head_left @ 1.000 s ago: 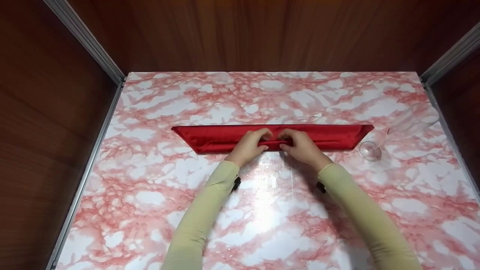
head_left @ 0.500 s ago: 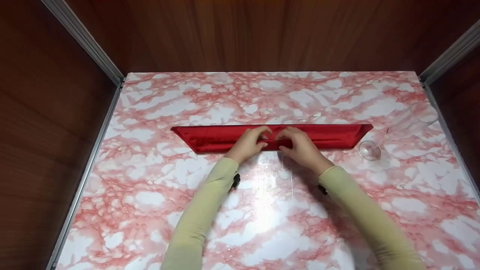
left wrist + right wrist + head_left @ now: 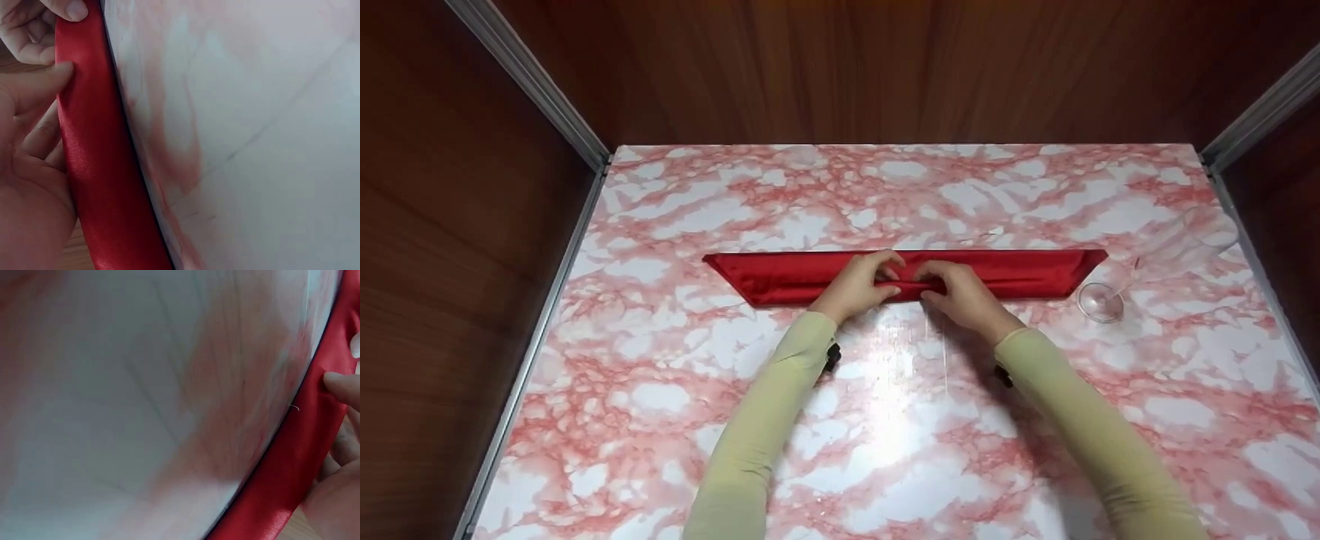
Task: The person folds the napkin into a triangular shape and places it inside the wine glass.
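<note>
A shiny red satin cloth [image 3: 780,271], folded into a long strip with slanted ends, lies across the table. Near its middle my left hand [image 3: 856,287] pinches the near edge between thumb and curled fingers. Just to the right, my right hand [image 3: 966,297] pinches the same edge, which rises as a small ridge between the two hands. In the left wrist view the thumb of the left hand [image 3: 34,157] presses the smooth red band [image 3: 107,163]. The right wrist view has the thumb of the right hand [image 3: 340,439] dimpling the cloth [image 3: 298,444]; some fingers are behind it.
A clear, transparent container [image 3: 1192,236] lies at the right side of the marbled table [image 3: 660,397]. Beside the cloth's right end is a small clear round dish [image 3: 1100,303]. Wood-grain panels [image 3: 840,71] border the table at the back and sides.
Both hands stay at the middle of the cloth with only slight finger shifts along the near edge. The cloth's outline looks the same.
</note>
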Demonstrator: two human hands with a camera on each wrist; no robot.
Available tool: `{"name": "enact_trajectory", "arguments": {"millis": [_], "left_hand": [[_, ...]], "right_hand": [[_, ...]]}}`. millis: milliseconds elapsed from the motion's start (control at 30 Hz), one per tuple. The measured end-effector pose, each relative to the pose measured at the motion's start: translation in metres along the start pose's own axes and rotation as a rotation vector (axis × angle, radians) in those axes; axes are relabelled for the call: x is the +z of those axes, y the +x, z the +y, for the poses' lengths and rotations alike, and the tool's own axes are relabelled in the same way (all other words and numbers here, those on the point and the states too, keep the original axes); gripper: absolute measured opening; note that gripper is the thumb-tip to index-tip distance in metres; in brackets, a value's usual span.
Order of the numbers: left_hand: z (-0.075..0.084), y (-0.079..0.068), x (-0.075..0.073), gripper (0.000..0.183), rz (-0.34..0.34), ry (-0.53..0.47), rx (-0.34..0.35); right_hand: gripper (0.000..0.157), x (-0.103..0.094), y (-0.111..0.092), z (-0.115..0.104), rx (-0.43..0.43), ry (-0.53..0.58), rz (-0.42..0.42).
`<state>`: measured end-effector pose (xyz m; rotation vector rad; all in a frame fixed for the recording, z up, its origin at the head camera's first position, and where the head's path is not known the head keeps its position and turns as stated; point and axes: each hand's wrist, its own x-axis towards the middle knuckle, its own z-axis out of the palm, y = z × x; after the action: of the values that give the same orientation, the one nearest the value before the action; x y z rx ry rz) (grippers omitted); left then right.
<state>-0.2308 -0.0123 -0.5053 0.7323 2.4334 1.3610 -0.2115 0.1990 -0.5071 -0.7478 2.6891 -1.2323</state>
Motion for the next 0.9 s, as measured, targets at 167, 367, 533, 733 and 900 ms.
{"name": "enact_trajectory", "arguments": {"millis": [167,367,533,733,900], "left_hand": [[-0.0007,-0.0022,0.0006,0.043,0.020,-0.024,0.017],[-0.0003,-0.0029,0.0029,0.040,0.056,-0.037,0.072],[-0.0013,-0.0015,0.0047,0.034,0.075,-0.024,0.100],[-0.0012,0.0001,0.0062,0.031,0.081,0.013,0.103],[-0.0019,0.0024,0.0081,0.030,0.083,0.056,0.088]], "right_hand": [[0.020,-0.0015,0.0028,0.0005,0.015,-0.005,-0.012],[0.019,-0.0027,0.0049,0.0008,0.050,0.030,-0.029],[0.019,-0.0025,0.0066,0.0010,0.061,0.052,-0.042],[0.023,-0.0013,0.0053,0.0003,0.066,0.047,-0.016],[0.025,-0.0009,0.0022,0.0002,0.012,-0.004,0.023]]}}
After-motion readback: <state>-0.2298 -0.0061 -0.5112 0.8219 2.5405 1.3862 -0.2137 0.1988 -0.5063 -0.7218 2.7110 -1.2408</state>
